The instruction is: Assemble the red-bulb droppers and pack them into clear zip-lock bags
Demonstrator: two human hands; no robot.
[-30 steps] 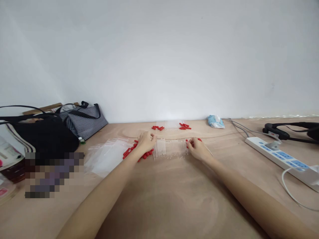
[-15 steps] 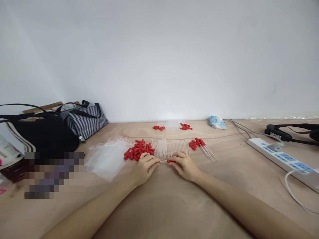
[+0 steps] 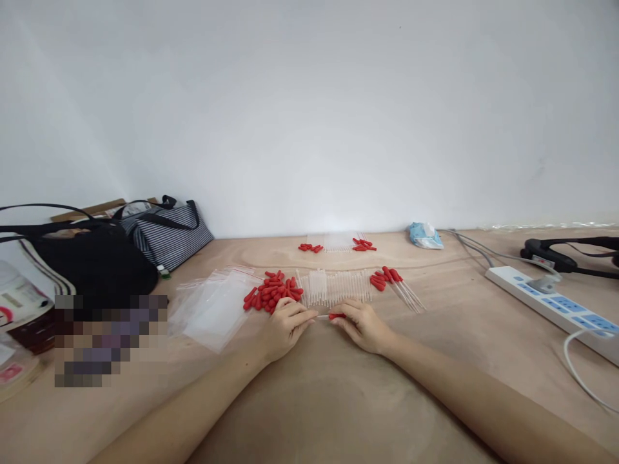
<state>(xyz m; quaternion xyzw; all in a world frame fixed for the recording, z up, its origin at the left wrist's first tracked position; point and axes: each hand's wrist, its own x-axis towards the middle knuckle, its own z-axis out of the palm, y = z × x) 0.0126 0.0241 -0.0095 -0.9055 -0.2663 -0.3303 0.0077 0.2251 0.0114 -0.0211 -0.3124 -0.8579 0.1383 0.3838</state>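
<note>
Between the fingertips of my left hand (image 3: 284, 330) is one end of a thin clear dropper tube (image 3: 323, 317). My right hand (image 3: 365, 327) pinches a red rubber bulb (image 3: 336, 316) at the tube's other end; how far the tube sits inside it I cannot tell. Just beyond my left hand lies a heap of loose red rubber bulbs (image 3: 273, 293). A row of clear dropper tubes (image 3: 348, 285) lies side by side behind both hands. To the right, several droppers with red bulbs fitted (image 3: 406, 293) lie slanted beside a few loose bulbs (image 3: 378, 281).
Clear zip bags (image 3: 217, 312) lie left of the heap. More tubes and red bulbs (image 3: 363, 245) are near the wall. A white power strip (image 3: 551, 303) with cables, a black headset (image 3: 556, 258) and a blue tissue pack (image 3: 425, 236) are right; bags (image 3: 97, 264) stand left.
The whole view has shifted slightly to the right. Both hands keep their pinch on the tube and the bulb, with little visible movement.
</note>
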